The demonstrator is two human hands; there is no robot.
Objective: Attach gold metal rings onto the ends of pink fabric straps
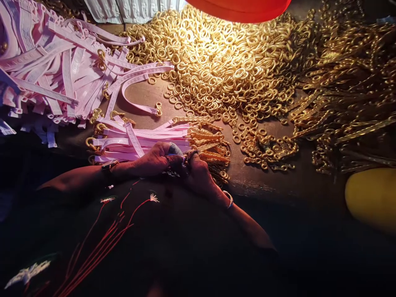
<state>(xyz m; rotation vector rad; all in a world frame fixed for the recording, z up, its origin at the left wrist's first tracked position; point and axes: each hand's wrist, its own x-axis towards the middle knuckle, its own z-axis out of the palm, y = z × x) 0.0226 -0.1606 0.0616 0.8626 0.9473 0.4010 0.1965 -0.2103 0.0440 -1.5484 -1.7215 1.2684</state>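
Note:
My left hand (154, 160) is closed, fingers pinched at the table's near edge, with a grey-tipped tool or pad (175, 149) poking out above the knuckles. My right hand (199, 173) is a closed fist right beside it, touching it. What the two hands grip between them is in shadow and too small to name. Just beyond the hands lies a bundle of pink straps (139, 138) with gold hooks at the left ends and gold chain pieces (210, 144) at the right ends.
A big heap of gold rings (216, 62) fills the middle under a red lamp shade (241, 8). Gold chains (349, 90) pile at the right. Loose pink straps (46, 70) heap at the left. A yellow rounded object (373, 198) sits at the right edge.

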